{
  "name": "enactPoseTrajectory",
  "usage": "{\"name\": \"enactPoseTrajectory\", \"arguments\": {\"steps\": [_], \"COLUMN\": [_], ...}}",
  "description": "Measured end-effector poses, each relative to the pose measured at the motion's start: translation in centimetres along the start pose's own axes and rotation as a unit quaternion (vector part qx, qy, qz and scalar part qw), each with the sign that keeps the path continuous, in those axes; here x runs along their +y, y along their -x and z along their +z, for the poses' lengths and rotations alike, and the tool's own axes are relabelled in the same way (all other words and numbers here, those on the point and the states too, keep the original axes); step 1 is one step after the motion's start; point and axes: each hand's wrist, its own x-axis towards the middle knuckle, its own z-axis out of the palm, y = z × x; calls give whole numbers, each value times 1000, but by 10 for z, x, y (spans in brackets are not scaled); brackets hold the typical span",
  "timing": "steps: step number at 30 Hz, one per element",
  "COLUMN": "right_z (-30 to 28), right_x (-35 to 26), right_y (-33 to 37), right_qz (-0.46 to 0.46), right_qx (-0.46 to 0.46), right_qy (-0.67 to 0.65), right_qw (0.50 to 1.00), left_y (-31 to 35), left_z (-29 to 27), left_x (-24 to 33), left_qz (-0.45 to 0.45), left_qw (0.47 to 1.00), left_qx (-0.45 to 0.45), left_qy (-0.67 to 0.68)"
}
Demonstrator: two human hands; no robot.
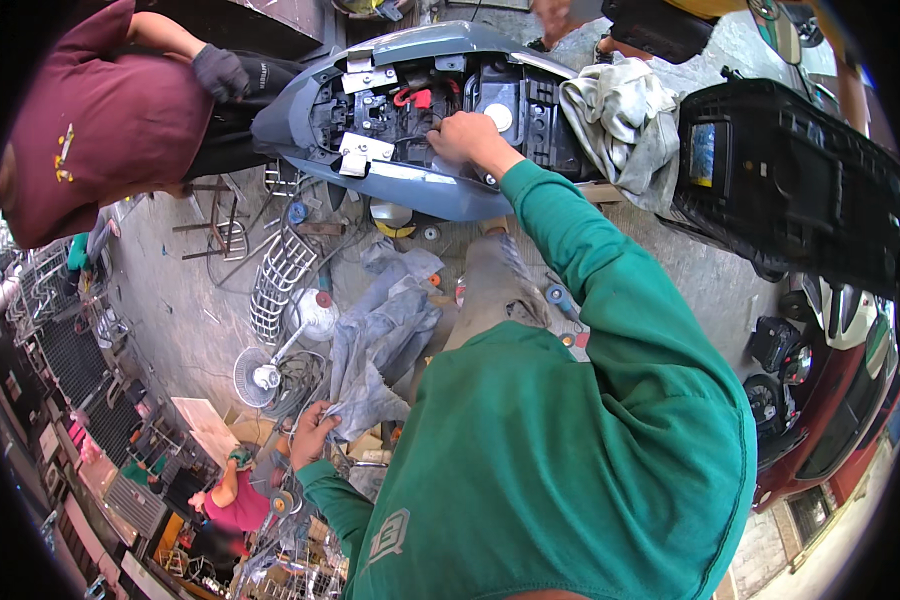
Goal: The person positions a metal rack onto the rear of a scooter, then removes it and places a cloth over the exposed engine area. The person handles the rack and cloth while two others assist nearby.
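A scooter or motorcycle body with blue-grey side panels (440, 190) stands before me, its seat area uncovered. My right hand (465, 138) reaches into that opening with its fingers curled down. Whatever the fingertips grip is hidden. Close by are a red part (422, 98), a round white cap (500, 117) and a silver bracket (362, 152) bolted to the frame. Low at the left, my left hand (313, 437) pinches the corner of a crumpled grey-blue cloth (385, 310), which spreads away toward the motorcycle.
A co-worker's gloved hand (220, 73) is beside the motorcycle's left end. A pale rag (620, 105) lies at its right end, near a large black seat-like part (790, 170). On the floor are a fan (260, 377), metal racks (280, 285) and a blue power tool (560, 298).
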Motion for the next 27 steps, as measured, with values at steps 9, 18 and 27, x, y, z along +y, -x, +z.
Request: {"name": "enactPoseTrajectory", "arguments": {"steps": [9,18,27], "right_z": [11,126,33], "right_x": [-30,-79,2], "right_y": [110,243,165], "right_qz": [7,-11,43], "right_qx": [156,104,118], "right_qy": [-48,-255,-309], "right_qw": [987,961,943], "left_y": [-6,-21,-51], "left_z": [-35,-37,-5], "left_x": [-62,-69,-22], "left_qz": [79,28,-57], "left_qw": [995,982,984], "left_qx": [-23,-29,-80], "left_qy": [-59,-183,-148]}}
